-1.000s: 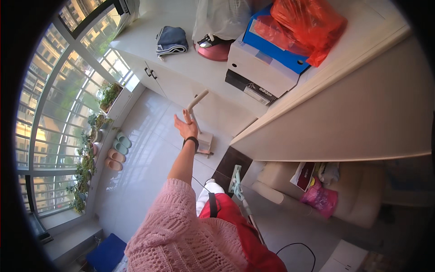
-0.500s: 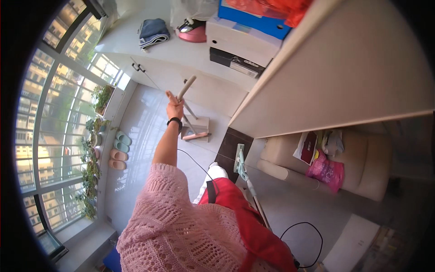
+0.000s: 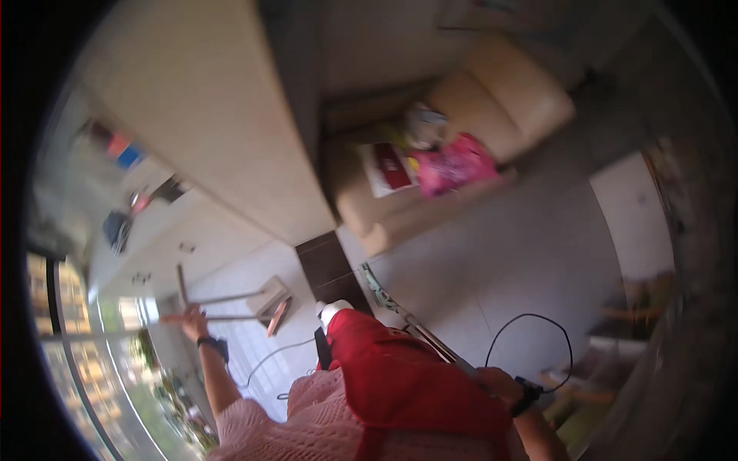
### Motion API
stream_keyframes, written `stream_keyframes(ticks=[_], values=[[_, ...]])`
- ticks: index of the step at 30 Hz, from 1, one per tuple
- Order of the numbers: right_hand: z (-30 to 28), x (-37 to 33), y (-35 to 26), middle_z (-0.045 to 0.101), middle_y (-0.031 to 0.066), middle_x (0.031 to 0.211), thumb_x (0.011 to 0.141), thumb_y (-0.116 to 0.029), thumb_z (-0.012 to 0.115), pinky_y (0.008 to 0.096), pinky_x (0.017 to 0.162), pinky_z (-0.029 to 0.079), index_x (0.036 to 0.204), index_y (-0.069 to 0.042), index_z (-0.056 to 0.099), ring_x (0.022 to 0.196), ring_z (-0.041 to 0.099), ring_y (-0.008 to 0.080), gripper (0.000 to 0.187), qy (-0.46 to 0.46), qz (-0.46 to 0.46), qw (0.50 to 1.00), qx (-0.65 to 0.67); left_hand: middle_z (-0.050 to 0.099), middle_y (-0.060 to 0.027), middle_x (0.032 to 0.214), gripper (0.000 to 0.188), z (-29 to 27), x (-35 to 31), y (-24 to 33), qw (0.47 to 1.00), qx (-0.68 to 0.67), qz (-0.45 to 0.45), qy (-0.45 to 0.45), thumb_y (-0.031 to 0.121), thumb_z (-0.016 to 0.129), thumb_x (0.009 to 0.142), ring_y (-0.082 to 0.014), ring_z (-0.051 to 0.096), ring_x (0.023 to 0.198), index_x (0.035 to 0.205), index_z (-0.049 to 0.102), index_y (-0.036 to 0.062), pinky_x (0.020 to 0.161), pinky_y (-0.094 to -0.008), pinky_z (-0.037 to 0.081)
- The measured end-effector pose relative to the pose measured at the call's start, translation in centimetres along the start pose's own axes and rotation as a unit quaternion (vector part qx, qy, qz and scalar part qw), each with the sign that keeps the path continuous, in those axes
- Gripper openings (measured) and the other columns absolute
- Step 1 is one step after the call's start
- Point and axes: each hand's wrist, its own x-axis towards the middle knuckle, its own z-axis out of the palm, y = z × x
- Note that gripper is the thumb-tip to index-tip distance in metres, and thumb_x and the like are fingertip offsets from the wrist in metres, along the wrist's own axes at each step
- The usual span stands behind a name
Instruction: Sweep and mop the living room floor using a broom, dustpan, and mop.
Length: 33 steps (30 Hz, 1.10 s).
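Observation:
My left hand [image 3: 188,323] reaches out at the lower left and is closed around the handles of a long-handled dustpan [image 3: 270,292] and broom [image 3: 278,316]; one finger sticks out. Their two poles run right from the hand to the pan and the pinkish broom head, both low over the pale floor. At the lower right my right hand [image 3: 501,386] is closed at the upper end of a floor mop's pole [image 3: 430,338]. The mop's pale green head [image 3: 375,286] rests near the dark floor tiles. Blur hides the finger details.
A beige sofa [image 3: 500,107] holds a pink bag [image 3: 460,165] and other packages. A tall cabinet panel [image 3: 223,115] stands left of it. A black cord [image 3: 570,346] loops by my right hand. Potted plants [image 3: 181,399] line the window, left. A red apron [image 3: 415,376] covers my front.
The view has swung to the right, so the sofa is more central and the window lies at the lower left. My right hand has come into view. The dustpan and broom stay with my left hand.

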Motion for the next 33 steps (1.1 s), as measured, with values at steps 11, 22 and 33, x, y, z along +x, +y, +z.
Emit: stream_keyframes(ticks=[11, 22, 33], values=[[-20.5, -3.2, 10.9, 0.053, 0.0046, 0.065, 0.073, -0.014, 0.057, 0.0230, 0.041, 0.041, 0.080, 0.000, 0.052, 0.050, 0.051, 0.0109, 0.016, 0.107, -0.001, 0.973, 0.205, 0.057, 0.0024, 0.076, 0.015, 5.9, -14.7, 5.4, 0.964, 0.096, 0.023, -0.247, 0.022, 0.061, 0.078, -0.0127, 0.060, 0.067, 0.088, 0.053, 0.0150, 0.047, -0.0219, 0.037], [-39.1, -5.2, 11.1, 0.050, 0.0041, 0.061, 0.071, -0.011, 0.055, 0.0238, 0.039, 0.040, 0.076, -0.002, 0.050, 0.046, 0.049, 0.0110, 0.011, 0.253, -0.077, 0.935, 0.235, 0.058, -0.0046, 0.084, 0.023, 28.3, -37.3, 11.4, 0.849, 0.109, 0.067, -0.512, 0.009, 0.060, 0.077, -0.0140, 0.059, 0.069, 0.099, 0.054, 0.0012, 0.058, -0.0230, 0.049], [-57.1, -9.7, 10.2, 0.051, 0.0031, 0.061, 0.071, -0.012, 0.055, 0.0212, 0.037, 0.039, 0.079, 0.000, 0.051, 0.044, 0.049, 0.0080, 0.015, 0.294, -0.089, 0.925, 0.225, 0.058, -0.0059, 0.077, 0.012, 52.2, -61.1, 18.1, 0.718, 0.128, 0.143, -0.669, 0.008, 0.055, 0.079, -0.0138, 0.059, 0.068, 0.088, 0.052, -0.0010, 0.063, -0.0243, 0.046]])
